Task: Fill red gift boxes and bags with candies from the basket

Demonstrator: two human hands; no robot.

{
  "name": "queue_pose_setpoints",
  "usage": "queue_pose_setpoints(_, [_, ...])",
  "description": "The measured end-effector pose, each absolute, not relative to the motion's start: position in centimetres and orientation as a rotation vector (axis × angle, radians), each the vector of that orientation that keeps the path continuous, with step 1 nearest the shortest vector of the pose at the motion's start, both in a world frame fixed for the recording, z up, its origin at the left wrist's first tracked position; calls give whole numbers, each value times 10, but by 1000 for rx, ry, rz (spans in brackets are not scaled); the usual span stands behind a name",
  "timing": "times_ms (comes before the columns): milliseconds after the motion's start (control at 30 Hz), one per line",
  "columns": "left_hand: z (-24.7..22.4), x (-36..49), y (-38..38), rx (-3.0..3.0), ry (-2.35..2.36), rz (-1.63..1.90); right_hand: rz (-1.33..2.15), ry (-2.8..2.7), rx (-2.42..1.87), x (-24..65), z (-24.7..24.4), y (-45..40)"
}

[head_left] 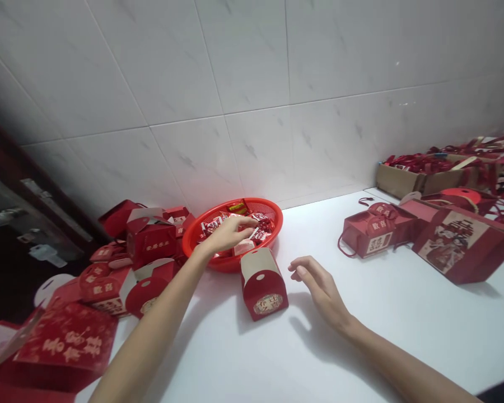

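Red plastic basket (pixel 223 263) is flanked leftward by gift boxes (pixel 154 240), fronted by a favour box (pixel 264 288) — left hand (pixel 231 232) loosely bent above, grip unclear; right hand (pixel 321 286) rightward, half-open, empty.

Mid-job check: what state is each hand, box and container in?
Red basket: upright, holding wrapped packets.
Left hand: over the packets, grip unclear.
Right hand: empty, fingers loosely bent.
Middle box: standing, top looks open.
Small right box: closed.
Large picture box at right: standing, top unclear.
Cardboard box: open, filled with red items.
Boxes at left: some open, some closed.
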State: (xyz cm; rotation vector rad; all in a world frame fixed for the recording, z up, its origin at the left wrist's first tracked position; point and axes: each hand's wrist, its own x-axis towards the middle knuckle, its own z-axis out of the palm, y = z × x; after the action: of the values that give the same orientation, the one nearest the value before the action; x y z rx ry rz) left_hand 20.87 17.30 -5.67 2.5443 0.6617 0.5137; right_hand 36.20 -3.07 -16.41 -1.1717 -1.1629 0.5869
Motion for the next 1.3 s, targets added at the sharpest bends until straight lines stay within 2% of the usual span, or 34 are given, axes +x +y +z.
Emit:
queue_pose_setpoints(133, [-74,243,204,2620,725,144,572,-1203,-1212,362,-167,-28])
queue_pose_setpoints(267, [-85,256,213,2706,794,74,498,-1227,-1248,363,-167,-27])
queue_pose_setpoints(433, [-81,243,214,2670,903,525,453,-1214,-1266,363,-173,-26])
queue_pose_setpoints(567, [-77,238,208,2443,810,839,415,-1175,-1223,369,-166,-12])
queue_pose_setpoints(800, [-79,245,193,2127,555,949,446,-997,-1084,372,-100,81])
queue_pose_setpoints(933, [-81,242,193,2089,506,1003,612,-918,-945,357,-93,123])
queue_pose_setpoints(1067, [-88,239,200,2109,546,876,722,-640,-760,358,-106,143])
queue_pose_setpoints(1300, [-108,237,216,2422,1058,468,884,-508,-602,384,-112,153])
